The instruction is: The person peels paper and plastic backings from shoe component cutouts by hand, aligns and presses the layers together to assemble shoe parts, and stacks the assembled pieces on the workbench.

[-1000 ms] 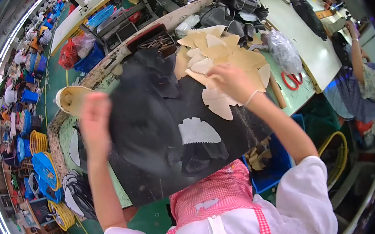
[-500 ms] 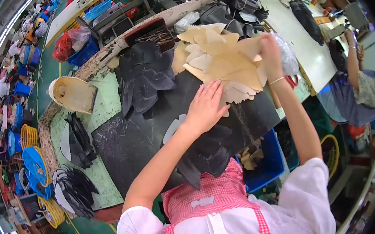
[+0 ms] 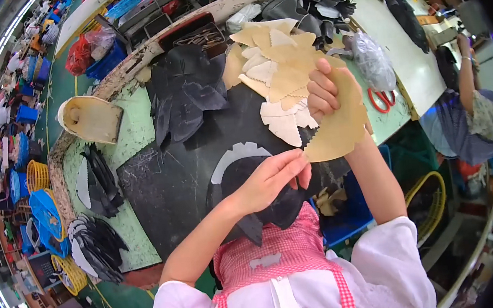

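A flat tan piece with a zigzag edge (image 3: 342, 130) is raised over the right side of the black board (image 3: 162, 203). My right hand (image 3: 322, 90) grips its upper part, fingers curled round the edge. The fingertips of my left hand (image 3: 272, 178) are pinched at its lower left corner. Under and beside my left hand lies a black cut piece with a grey toothed border (image 3: 239, 154), hanging partly over the board's near edge. Beyond my hands is a loose pile of tan and cream toothed pieces (image 3: 275, 56). Black cut pieces (image 3: 184, 94) are heaped left of it.
Red-handled scissors (image 3: 381, 100) and a clear plastic bag (image 3: 373, 61) lie at the right. A cream scoop-shaped holder (image 3: 92, 120) and stacked black pieces (image 3: 98, 180) are at the left. Below the board's edge stands a blue bin (image 3: 347, 218). Another person (image 3: 465, 115) works at far right.
My right hand has lifted a tan piece off the pile and brought it nearer. My left hand has left the pile and come back to the piece's corner.
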Motion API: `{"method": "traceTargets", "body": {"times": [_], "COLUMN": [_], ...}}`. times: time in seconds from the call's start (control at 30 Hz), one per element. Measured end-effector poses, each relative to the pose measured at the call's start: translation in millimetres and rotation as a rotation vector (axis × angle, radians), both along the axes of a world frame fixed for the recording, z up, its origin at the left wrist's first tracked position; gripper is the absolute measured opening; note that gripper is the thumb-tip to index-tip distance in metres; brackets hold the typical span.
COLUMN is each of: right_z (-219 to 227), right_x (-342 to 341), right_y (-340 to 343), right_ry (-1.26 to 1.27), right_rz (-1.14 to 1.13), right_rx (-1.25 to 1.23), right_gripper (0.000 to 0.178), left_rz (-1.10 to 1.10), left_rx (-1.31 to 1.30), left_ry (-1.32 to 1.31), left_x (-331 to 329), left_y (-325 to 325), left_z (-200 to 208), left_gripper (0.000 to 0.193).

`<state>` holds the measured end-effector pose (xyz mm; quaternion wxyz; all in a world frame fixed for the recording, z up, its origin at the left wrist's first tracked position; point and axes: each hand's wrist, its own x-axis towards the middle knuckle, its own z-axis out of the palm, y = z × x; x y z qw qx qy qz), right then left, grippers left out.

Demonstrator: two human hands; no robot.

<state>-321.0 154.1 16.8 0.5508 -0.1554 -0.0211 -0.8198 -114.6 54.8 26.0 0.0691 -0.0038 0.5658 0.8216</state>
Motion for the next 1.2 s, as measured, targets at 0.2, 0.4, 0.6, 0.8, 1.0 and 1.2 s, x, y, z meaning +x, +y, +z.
{"method": "traceTargets", "body": {"times": [0.2,0.4,0.6,0.8,1.0,1.2], "right_z": [40,54,50,43,37,24], "right_x": [13,96,101,107,114,112], "right_y": [9,28,34,45,45,59], "right_ry": [1.193,1.651,1.678,1.747,1.640,0.954], "right_rz": [-1.244,-0.411,-0.307,-0.318,-0.396,0.065], "right_rx": [0.947,0.881,0.867,0.846,0.829,0.723], "right_gripper": [0.020,0.014,0.013,0.013,0.014,0.009], "left_rz": [0.259,0.363,0.344,0.316,0.365,0.226], "left_rx": [-0.155,-0.489,-0.976,-1.052,-0.992,-0.110], "left_ry": [-0.032,-0.007,0.098,0.105,0.147,-0.144], "left_x": [32,42,49,57,54,56], "left_y": [-18,-11,-1,11,14,4], "left_z": [4,17,15,12,9,7], "left_gripper": [0.034,0.031,0.015,0.009,0.012,0.039]}}
